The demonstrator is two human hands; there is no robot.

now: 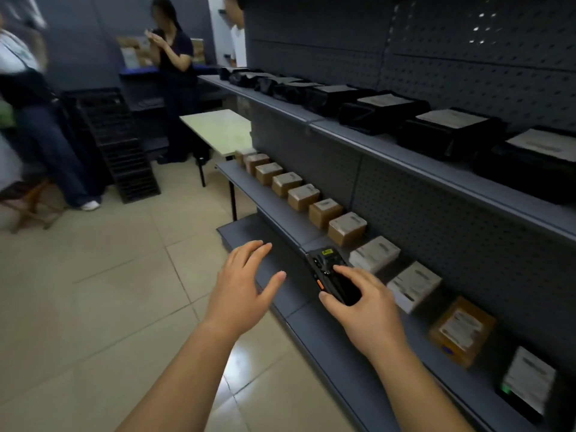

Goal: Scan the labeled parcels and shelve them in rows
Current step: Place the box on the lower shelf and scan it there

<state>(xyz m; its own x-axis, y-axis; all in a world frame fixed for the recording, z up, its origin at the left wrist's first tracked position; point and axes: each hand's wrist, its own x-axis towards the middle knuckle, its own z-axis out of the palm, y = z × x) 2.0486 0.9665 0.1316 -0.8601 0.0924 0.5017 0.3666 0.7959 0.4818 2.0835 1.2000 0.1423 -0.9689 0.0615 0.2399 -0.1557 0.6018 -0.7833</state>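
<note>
while the right hand grips the scanner, the left hangs spread

as both bare forearms reach forward from the bottom of the view, the right hand [364, 310] lies palm down over a black handheld scanner with an orange side button [327, 271]. its forefinger rests along the top face, its thumb presses the near left edge, and the other fingers curl round the far side. the scanner sits at the front edge of the grey metal middle shelf [274, 194]; whether it rests on the shelf or is lifted off it cannot be told. the left hand [246, 288] is palm down and level beside it, well apart from the scanner, fingers and thumb fanned out and holding nothing.

along the back of the middle shelf runs a row of small brown cardboard parcels with white labels [304, 197]. two white labelled parcels [375, 254] follow just beyond the scanner. black-wrapped parcels with pale labels [448, 129] line the grey upper shelf [358, 141]. further off stands a pale tabletop [218, 132], with people standing on the tiled floor [93, 291].
</note>
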